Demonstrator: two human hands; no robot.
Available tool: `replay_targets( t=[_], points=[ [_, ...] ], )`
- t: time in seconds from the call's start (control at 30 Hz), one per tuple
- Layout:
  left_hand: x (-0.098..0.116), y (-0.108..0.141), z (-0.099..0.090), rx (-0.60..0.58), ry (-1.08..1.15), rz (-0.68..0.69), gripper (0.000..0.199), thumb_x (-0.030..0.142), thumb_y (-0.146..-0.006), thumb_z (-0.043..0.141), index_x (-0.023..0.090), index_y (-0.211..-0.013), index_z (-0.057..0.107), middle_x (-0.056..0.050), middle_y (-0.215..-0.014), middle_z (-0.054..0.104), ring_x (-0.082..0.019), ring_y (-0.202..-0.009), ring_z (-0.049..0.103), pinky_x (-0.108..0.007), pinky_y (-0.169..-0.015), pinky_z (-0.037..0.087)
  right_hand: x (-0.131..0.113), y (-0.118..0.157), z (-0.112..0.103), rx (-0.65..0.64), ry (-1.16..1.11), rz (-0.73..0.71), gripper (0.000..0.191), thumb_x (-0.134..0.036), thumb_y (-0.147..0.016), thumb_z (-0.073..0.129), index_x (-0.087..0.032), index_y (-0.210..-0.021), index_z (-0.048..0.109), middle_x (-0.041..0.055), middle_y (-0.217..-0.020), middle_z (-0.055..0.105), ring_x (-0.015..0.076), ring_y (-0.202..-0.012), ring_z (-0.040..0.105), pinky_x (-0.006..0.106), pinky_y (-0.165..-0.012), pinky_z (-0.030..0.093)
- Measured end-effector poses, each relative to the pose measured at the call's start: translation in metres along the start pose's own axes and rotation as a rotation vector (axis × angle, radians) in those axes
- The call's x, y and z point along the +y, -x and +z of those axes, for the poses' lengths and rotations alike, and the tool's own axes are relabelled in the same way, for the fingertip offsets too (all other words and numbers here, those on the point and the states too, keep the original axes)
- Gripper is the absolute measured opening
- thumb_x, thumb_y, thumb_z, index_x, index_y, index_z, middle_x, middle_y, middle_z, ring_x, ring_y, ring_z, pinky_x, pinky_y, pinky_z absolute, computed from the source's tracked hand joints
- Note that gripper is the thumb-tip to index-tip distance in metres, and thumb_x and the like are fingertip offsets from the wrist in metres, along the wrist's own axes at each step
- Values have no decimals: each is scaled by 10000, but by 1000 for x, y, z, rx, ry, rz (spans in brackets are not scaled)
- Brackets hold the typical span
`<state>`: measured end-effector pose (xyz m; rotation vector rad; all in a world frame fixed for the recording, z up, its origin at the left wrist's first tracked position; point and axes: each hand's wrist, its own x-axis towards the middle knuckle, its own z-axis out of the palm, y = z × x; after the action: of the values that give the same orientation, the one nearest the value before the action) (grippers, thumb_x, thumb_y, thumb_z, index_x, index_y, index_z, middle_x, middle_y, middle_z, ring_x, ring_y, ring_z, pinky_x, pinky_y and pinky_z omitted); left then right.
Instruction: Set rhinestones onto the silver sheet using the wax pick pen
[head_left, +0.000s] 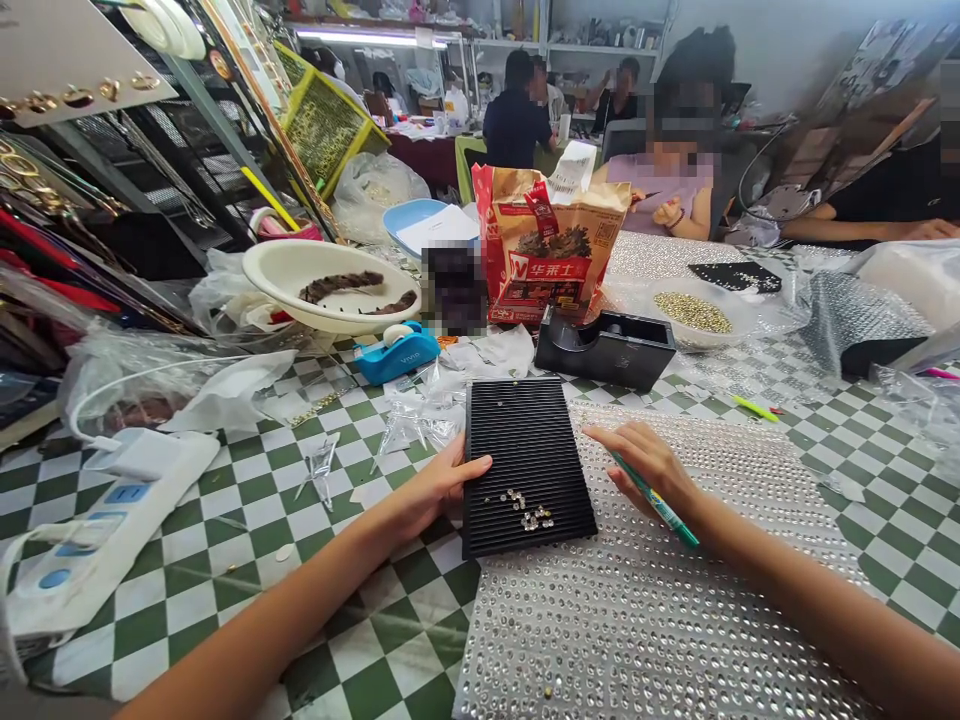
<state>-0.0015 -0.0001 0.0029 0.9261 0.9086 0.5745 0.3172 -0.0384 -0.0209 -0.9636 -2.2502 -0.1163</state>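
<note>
My left hand (pixel 442 480) grips the left edge of a black ridged tray (pixel 525 440), its thumb on top and its other fingers partly hidden beneath. Several small clear and gold stones (pixel 534 515) lie loose near the tray's lower edge. To the right, my right hand (pixel 649 465) is closed on a green pen-like tool (pixel 660 505), whose tip is hard to make out near the fingers. Beneath my right hand and forearm spreads a sheet covered in rows of shiny round stones (pixel 645 620); the tray overlaps its left edge.
A black tape dispenser (pixel 607 350), a blue one (pixel 397 352) and a red paper bag (pixel 551 250) stand behind the tray. A white bowl (pixel 277 280) and a power strip (pixel 105 530) are at left. Gold stones (pixel 690 312) lie back right. People sit beyond.
</note>
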Motion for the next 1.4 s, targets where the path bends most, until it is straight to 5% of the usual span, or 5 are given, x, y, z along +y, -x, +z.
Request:
replay_targets(
  t=[0.33, 0.7, 1.03, 1.2, 1.4],
  points=[
    [-6, -6, -4, 8, 3, 10, 786, 442, -806, 898, 169, -1451, 542, -192, -1539, 623, -353, -1334, 661, -315, -886, 618, -8, 0, 3, 150, -29, 132, 174, -119, -980, 541, -263, -1077, 525, -26, -736, 600, 150, -591, 584, 276, -548, 491],
    [-5, -4, -1, 21, -1, -2, 736, 432, -816, 883, 192, -1434, 562, -172, -1520, 642, -364, -1356, 649, -328, -897, 622, -9, -4, -6, 86, -98, 198, 325, -136, -1021, 533, -265, -1314, 589, 62, -1026, 701, 194, -844, 709, 357, -739, 625],
    [-7, -5, -4, 17, 2, 5, 785, 450, -810, 893, 180, -1465, 555, -177, -1530, 633, -361, -1358, 647, -315, -899, 626, -6, -2, -3, 176, -149, 284, 198, -139, -986, 602, -247, -1147, 643, 32, -959, 716, 173, -782, 696, 332, -702, 622],
    [-3, -3, 0, 8, 10, -3, 838, 416, -814, 890, 225, -1544, 527, -150, -1535, 643, -358, -1355, 652, -307, -870, 632, -3, 0, 1, 255, -329, 521, 148, -244, -1004, 645, -270, -1132, 716, 41, -1060, 772, 214, -970, 769, 410, -846, 651],
    [-3, -4, 0, 16, 6, -9, 790, 423, -822, 886, 249, -1522, 564, -119, -1523, 663, -341, -1351, 661, -276, -863, 641, -4, 4, 2, 278, -440, 700, 184, -392, -998, 664, -261, -1092, 752, 36, -1024, 796, 214, -880, 813, 418, -826, 686]
  ],
)
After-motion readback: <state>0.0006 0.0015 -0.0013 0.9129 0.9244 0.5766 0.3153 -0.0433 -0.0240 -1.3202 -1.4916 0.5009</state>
